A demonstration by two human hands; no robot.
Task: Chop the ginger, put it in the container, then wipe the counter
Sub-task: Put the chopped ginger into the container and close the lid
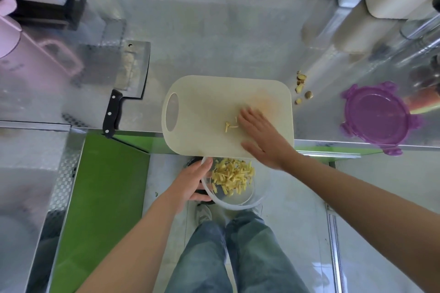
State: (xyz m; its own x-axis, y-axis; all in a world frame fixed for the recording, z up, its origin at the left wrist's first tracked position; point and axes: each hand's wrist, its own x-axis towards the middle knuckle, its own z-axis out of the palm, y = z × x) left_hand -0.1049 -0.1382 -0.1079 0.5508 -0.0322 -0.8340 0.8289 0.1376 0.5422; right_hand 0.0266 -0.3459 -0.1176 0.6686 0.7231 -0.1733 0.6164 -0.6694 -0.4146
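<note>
Left hand point(190, 181): thumb and fingers curled round the rim of the clear container point(238, 200), held just below the counter point(214, 43) edge.
Right hand point(264, 138): flat, fingers straight, on the cutting board point(209, 102), beside the last ginger strips point(229, 125).
Chopped ginger point(233, 173): mostly in the container.
Risk: the board overhangs the near edge, so pressing may tip it; swept strips may miss and fall to the floor.
Cleaver point(126, 78): left, handle over the edge, easily knocked.

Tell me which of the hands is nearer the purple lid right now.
Right. The right hand lies flat on the cutting board, just left of the purple lid. The left hand holds the container below the counter edge, farther off.
</note>
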